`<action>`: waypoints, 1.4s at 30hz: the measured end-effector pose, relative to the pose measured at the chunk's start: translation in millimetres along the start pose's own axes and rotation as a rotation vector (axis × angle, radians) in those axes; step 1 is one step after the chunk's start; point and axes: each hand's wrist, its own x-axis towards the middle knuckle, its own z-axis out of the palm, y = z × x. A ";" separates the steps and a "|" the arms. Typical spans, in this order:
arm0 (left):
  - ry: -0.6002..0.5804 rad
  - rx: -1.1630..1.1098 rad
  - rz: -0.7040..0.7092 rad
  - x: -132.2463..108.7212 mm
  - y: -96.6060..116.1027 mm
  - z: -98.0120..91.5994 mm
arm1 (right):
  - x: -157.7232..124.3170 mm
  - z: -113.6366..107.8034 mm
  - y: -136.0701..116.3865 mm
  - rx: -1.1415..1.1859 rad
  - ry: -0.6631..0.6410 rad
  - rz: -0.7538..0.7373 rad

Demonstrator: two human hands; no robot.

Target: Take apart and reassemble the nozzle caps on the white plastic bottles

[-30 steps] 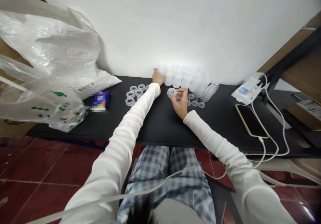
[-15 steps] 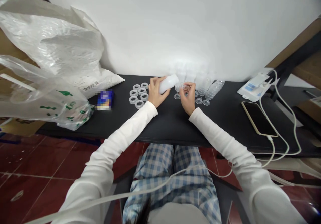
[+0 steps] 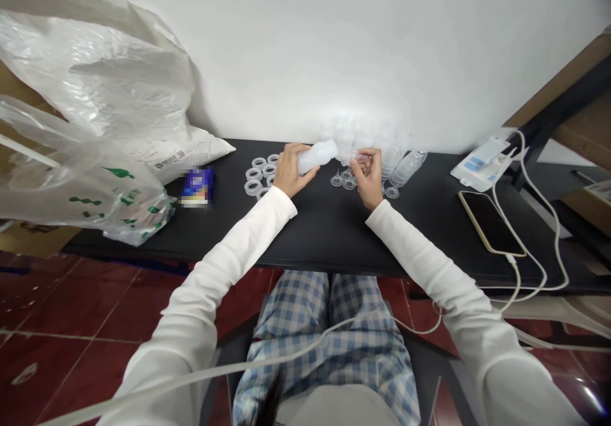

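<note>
My left hand [image 3: 291, 172] is wrapped round a milky white plastic bottle [image 3: 316, 156]. The bottle is tipped on its side above the table, its neck pointing right. Just beyond its mouth, my right hand [image 3: 368, 181] has its fingers pinched on a small clear plastic piece [image 3: 354, 156], partly hidden by the fingers. Below and beside that hand lie several clear discs with thin stems [image 3: 337, 181]. Clear ribbed plastic containers [image 3: 407, 167] stand or lean behind the right hand. Several translucent rings [image 3: 252, 188] lie to the left of my left hand, which covers some of them.
Large white plastic bags [image 3: 119, 95] and a carrier bag with green print [image 3: 124, 200] fill the left end of the black table [image 3: 324, 235]. A blue box [image 3: 197, 187] sits beside them. At right are a phone [image 3: 491, 222], white cables [image 3: 554, 216] and a white device [image 3: 480, 163].
My right hand has moved slightly right, away from the bottle's mouth, uncovering more discs. The left hand has shifted a little left, and the bottle lies more level.
</note>
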 end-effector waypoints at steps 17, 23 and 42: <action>-0.103 0.033 0.150 -2.8 4.9 -8.7 | -4.7 -14.4 3.2 -0.228 -0.184 -0.193; -0.088 -0.105 0.180 -4.2 0.1 -8.8 | -4.9 -15.9 3.2 -0.311 -0.229 -0.302; -0.061 -0.433 -0.256 -0.6 -9.7 4.1 | -4.1 -22.2 -10.5 -0.669 -0.334 -0.457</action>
